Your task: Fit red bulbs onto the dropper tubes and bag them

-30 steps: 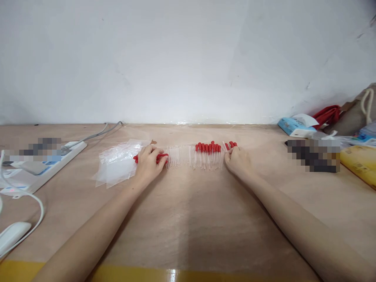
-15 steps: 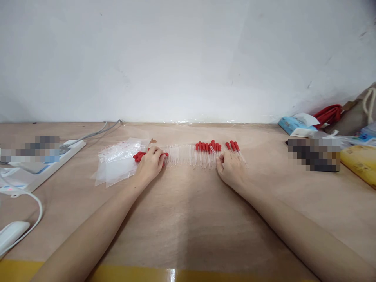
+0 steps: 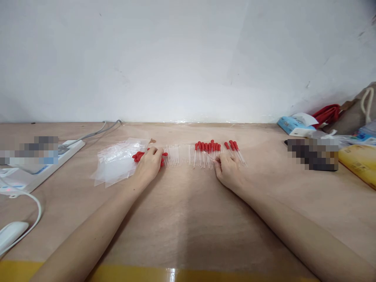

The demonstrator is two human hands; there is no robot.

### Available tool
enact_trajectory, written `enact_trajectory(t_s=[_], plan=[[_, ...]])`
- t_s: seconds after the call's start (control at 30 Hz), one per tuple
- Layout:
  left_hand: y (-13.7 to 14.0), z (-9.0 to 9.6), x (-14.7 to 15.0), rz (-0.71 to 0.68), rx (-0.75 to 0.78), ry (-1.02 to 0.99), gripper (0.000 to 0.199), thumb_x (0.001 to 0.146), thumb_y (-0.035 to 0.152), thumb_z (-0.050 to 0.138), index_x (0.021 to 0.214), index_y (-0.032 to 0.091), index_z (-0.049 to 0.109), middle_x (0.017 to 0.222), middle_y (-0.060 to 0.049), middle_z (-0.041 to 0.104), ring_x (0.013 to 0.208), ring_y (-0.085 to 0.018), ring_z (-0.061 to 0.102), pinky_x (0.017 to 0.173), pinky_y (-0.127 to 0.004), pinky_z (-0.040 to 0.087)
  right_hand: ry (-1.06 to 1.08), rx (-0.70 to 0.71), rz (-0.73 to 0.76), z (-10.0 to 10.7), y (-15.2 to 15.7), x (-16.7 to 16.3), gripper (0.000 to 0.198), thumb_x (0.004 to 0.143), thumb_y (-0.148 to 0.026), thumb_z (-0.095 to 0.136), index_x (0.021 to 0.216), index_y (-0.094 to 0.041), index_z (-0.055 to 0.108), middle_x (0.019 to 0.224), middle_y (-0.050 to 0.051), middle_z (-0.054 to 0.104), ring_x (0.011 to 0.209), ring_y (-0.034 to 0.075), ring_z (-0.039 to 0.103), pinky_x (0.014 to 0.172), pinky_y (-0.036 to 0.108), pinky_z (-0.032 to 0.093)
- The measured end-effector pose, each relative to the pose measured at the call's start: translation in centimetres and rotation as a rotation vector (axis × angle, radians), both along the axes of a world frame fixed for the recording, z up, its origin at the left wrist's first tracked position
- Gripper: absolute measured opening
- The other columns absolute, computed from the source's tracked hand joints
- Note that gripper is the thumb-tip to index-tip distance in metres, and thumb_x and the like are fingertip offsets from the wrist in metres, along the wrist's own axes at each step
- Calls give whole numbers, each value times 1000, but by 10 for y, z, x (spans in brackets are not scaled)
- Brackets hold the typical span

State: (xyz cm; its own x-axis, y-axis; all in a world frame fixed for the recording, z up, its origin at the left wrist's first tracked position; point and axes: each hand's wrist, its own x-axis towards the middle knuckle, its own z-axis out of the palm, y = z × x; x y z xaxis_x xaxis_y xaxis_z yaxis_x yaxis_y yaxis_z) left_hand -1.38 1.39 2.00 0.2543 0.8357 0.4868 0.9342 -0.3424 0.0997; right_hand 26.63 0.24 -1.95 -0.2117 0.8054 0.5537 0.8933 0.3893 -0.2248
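My left hand [image 3: 151, 160] is closed over a pile of red rubber bulbs [image 3: 138, 156], its fingertips among them; one bulb pokes out beside the thumb. Just right of it lies a row of bare clear glass dropper tubes [image 3: 174, 154]. My right hand [image 3: 229, 166] pinches a thin glass tube [image 3: 209, 155], which points up and to the left. Beneath and behind that tube lies a row of droppers with red bulbs fitted [image 3: 208, 147]. Several more red-topped droppers [image 3: 232, 145] lie beyond my right knuckles.
Clear zip bags [image 3: 120, 162] lie left of the bulbs. A white power strip [image 3: 58, 162] with cables is at the far left. A blurred dark object [image 3: 313, 155], a blue tissue pack [image 3: 295, 126] and a yellow package [image 3: 360, 162] are on the right. Behind stands a white wall [image 3: 188, 58].
My right hand has turned and shifted slightly left and down, so the glass tube now tilts lower toward the left. My left hand stays over the red bulbs with hardly any movement.
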Motion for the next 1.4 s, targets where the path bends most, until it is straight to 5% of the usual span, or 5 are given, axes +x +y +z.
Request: enact_trajectory(t_s=[0.13,0.37,0.67,0.97,1.4], plan=[[1,-5,0,7,1,176,21,86,15,33,83,15,54,87,-7,52,70,-17,54,55,-26,40,-2,9,-6,-2,1,1,14,85,-22,33,78,-18,43,74,4,59,70,17,53,79,33,28],[-1,1,4,43,67,128,19,86,28,42,75,15,51,84,-6,53,71,-18,55,54,-26,40,8,14,1,-3,1,0,13,85,-22,34,78,-18,44,73,4,59,70,17,53,78,34,27],[-11,7,17,-45,191,-243,17,86,24,42,100,17,51,92,-6,56,83,-18,57,72,-29,45,100,59,119,1,-6,-2,26,87,-20,35,105,-17,54,83,6,65,76,16,58,80,33,30],[-45,-26,57,-317,-158,-456,19,90,24,36,94,18,54,84,-3,62,78,-16,58,71,-29,46,48,115,289,8,-25,-15,22,87,-19,39,95,-20,59,84,3,65,74,12,57,80,32,30],[-48,-27,54,-397,-160,-460,14,88,24,43,91,19,55,82,0,63,73,-12,58,67,-24,45,-3,82,477,10,-24,-13,25,84,-13,40,97,-20,60,83,3,66,73,12,57,77,32,28]])
